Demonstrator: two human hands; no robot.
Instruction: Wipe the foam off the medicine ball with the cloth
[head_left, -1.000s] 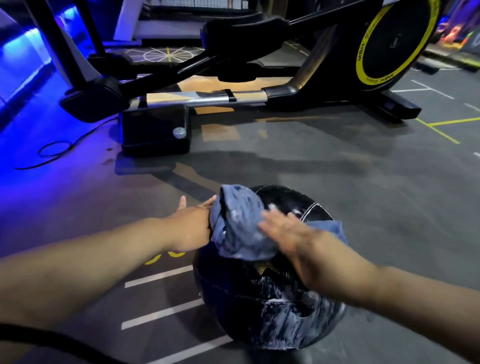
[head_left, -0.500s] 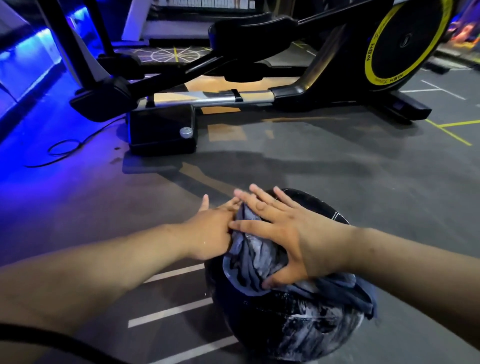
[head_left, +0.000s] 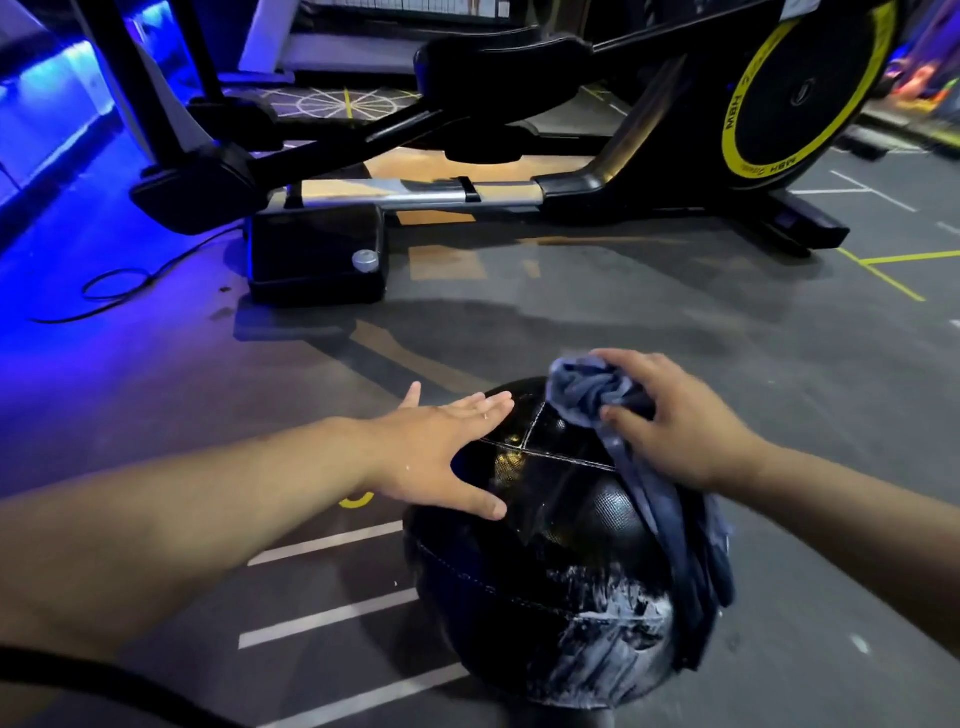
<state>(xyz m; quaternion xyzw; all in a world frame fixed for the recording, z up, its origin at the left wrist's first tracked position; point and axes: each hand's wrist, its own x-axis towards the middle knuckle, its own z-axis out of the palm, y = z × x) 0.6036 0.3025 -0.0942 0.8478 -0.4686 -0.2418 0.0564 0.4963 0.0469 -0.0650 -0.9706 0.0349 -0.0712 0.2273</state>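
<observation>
Medicine ball: black, stitched seams, standing on the grey floor over white painted lines.
Foam: white smears on the ball's near lower face.
Left hand: fingers straight, laid flat on the ball's upper left.
Right hand: grips the bunched blue cloth at the ball's top right; a tail drapes down its right side.
Elliptical trainer: black, yellow-ringed wheel, beyond the ball.

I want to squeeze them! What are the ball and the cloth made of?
The medicine ball looks like black leather or vinyl, I cannot tell which: glossy, pebbled grain, stitched seams. The cloth looks like soft blue-grey fabric, matte: it bunches and hangs in folds from the right hand.
</observation>
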